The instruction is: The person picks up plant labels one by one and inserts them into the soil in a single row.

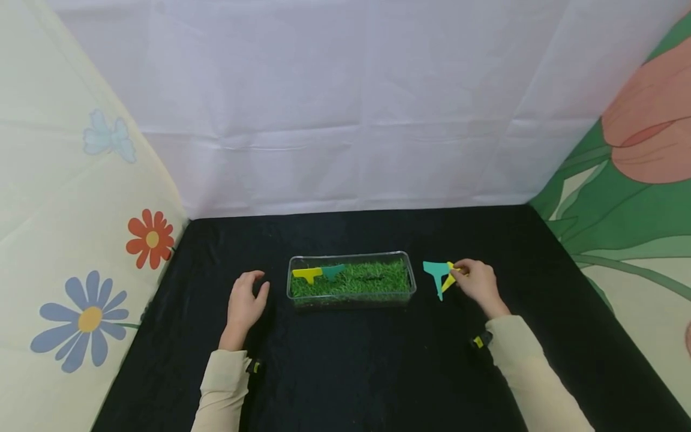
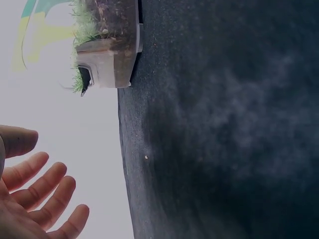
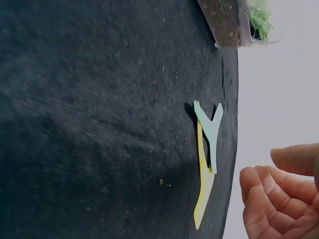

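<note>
A clear plastic tray [image 1: 353, 296] of green grass [image 1: 378, 279] growing in soil stands mid-table. In it are a yellow T-shaped plant label [image 1: 306, 273] and a teal one [image 1: 332, 272]. To its right, a light teal plant label [image 1: 436, 271] and a yellow plant label [image 3: 202, 191] lie overlapping on the black cloth. My right hand [image 1: 477, 282] hovers close to these two, fingers loosely curled with nothing between them in the right wrist view. Left of the tray, my left hand [image 1: 247, 303] is raised, its fingers relaxed and apart, holding nothing.
Black cloth [image 1: 345, 372] covers the table, with small crumbs on it. A white sheet [image 1: 356, 120] hangs behind. Flower-printed cloths stand at the left [image 1: 81, 240] and right [image 1: 637, 252] sides.
</note>
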The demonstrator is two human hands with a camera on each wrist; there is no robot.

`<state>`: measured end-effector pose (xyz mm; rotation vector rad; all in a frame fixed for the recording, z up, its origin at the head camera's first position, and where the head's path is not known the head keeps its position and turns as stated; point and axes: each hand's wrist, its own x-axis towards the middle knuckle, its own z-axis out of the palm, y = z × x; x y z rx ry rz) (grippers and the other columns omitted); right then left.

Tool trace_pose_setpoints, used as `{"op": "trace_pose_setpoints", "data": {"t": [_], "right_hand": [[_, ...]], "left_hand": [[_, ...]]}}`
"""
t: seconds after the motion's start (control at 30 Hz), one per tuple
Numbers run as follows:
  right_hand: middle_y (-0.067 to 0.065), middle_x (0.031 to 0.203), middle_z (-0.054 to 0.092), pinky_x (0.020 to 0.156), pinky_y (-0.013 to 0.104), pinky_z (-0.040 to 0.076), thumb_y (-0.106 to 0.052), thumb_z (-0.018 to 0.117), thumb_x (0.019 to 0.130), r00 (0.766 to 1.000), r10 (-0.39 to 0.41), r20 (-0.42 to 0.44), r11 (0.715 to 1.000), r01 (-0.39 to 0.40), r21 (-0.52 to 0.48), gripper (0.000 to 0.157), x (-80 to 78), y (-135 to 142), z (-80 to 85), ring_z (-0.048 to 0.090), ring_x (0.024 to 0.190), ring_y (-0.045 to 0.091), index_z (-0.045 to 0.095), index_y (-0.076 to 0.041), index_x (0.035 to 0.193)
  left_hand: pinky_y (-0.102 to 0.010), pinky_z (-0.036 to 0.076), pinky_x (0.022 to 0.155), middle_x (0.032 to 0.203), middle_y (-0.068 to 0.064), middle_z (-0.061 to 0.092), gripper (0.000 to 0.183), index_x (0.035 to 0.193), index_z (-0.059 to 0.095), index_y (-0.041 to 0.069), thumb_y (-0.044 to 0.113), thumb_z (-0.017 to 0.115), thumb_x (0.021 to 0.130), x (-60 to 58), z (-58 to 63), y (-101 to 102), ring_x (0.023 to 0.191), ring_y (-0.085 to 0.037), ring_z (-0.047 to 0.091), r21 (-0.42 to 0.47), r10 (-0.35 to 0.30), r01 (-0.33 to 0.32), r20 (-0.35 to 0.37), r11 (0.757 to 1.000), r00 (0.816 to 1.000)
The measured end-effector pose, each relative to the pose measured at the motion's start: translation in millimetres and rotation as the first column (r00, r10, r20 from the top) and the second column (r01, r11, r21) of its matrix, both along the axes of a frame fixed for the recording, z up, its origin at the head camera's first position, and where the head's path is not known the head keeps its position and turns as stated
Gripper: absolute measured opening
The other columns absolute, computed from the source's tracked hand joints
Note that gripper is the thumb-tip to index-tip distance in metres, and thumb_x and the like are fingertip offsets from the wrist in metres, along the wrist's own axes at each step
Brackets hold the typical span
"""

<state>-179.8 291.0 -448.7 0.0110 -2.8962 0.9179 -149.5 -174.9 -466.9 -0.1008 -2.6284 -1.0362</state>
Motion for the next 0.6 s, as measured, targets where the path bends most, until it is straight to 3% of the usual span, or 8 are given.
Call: {"op": "trace_pose_setpoints", "data": {"t": [0.27,0.6], "right_hand": [[0.023,0.083,0.062,0.056,0.04,0.046,-0.01,0.057,0.086,1.0,-0.02,0.0,0.999,0.02,0.041,0.023,-11.7,3,-0.6,0.057,0.065,0.028,0.062,0.011,0.094],[0.025,0.087,0.061,0.061,0.043,0.047,-0.012,0.056,0.086,0.998,-0.029,0.063,0.998,0.026,0.055,0.025,-25.4,9,-7.8,0.057,0.073,0.033,0.062,0.011,0.095]], "left_hand": [[-0.048,0.043,0.079,0.102,-0.019,0.057,0.023,0.105,0.058,-0.005,0.008,0.06,0.086,-0.8,-1.2,-2,0.094,-0.033,0.052,-0.003,0.007,-0.007,-0.032,1.0,0.999],[-0.048,0.042,0.082,0.105,-0.02,0.056,0.024,0.107,0.057,-0.005,0.009,0.059,0.087,-2.1,1.0,-5,0.097,-0.034,0.051,-0.004,0.016,-0.016,0.005,1.0,1.0]]}}
